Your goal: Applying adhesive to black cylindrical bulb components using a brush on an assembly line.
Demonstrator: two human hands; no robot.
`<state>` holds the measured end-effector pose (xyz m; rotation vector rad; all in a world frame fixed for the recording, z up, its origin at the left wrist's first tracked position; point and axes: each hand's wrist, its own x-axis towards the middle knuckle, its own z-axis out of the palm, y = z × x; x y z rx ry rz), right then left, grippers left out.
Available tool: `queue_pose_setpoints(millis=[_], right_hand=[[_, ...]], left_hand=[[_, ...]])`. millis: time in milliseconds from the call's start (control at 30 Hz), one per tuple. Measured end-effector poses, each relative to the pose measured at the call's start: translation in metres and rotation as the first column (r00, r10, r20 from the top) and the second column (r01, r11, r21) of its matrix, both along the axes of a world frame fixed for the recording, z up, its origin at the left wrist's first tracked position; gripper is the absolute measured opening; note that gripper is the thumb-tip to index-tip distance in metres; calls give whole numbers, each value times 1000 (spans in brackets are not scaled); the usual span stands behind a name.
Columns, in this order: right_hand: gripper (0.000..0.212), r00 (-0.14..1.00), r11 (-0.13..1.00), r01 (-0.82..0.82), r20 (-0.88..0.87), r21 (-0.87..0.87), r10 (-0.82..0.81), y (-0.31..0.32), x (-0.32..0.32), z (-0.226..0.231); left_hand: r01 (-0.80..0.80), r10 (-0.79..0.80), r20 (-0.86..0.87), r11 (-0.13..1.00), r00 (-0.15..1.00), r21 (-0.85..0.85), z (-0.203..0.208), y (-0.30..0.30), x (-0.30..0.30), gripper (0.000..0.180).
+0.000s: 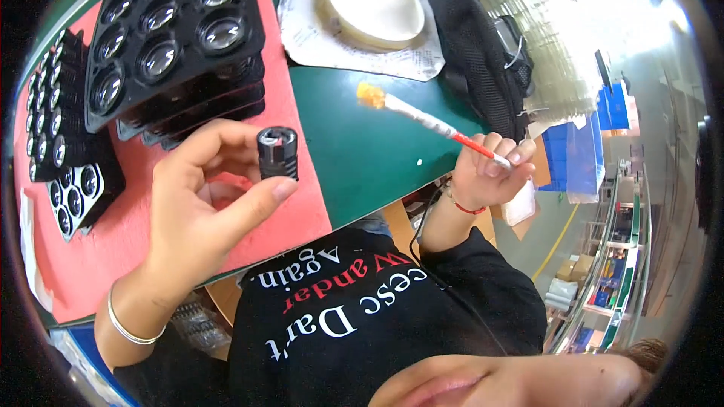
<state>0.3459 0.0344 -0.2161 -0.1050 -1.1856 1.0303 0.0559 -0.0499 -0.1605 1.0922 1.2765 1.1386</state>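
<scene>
My left hand (204,196) pinches a black ribbed cylinder (277,154) between thumb and fingers. The cylinder stands upright, and its top end shows a ring with a paler inside. In my right hand (492,173) is a thin brush (426,117) with a red and white handle, gripped near its end. The handle looks wrapped in white toward the yellowish, clumped bristles (371,96), which point to the upper left. Brush and cylinder are apart. Just beyond my left hand rises a stack of black trays (136,102) holding round, clear lenses.
A round white dish (375,7) sits on a printed sheet (302,38) at the back. Smaller black trays (56,117) are at far left on the pink mat (298,203), which covers part of the green table (354,158). A black mesh bag (479,53) lies at the back right.
</scene>
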Motion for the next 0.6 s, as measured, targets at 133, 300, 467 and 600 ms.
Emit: queue_pose_setpoints(millis=[133,300,467,600], right_hand=[[31,995,996,43,86,83,-50,0,1,-3],[31,992,991,-1,126,134,-16,2,0,-3],[31,986,986,4,166,165,-32,3,-1,-2],[32,987,987,-8,163,161,-19,3,-1,-2]], left_hand=[[2,-2,12,1000,1000,6,-2,2,1,29],[12,-12,17,1000,1000,11,-2,3,0,28],[2,-2,24,1000,1000,11,-2,3,1,29],[1,-1,35,1000,999,7,-1,3,2,30]])
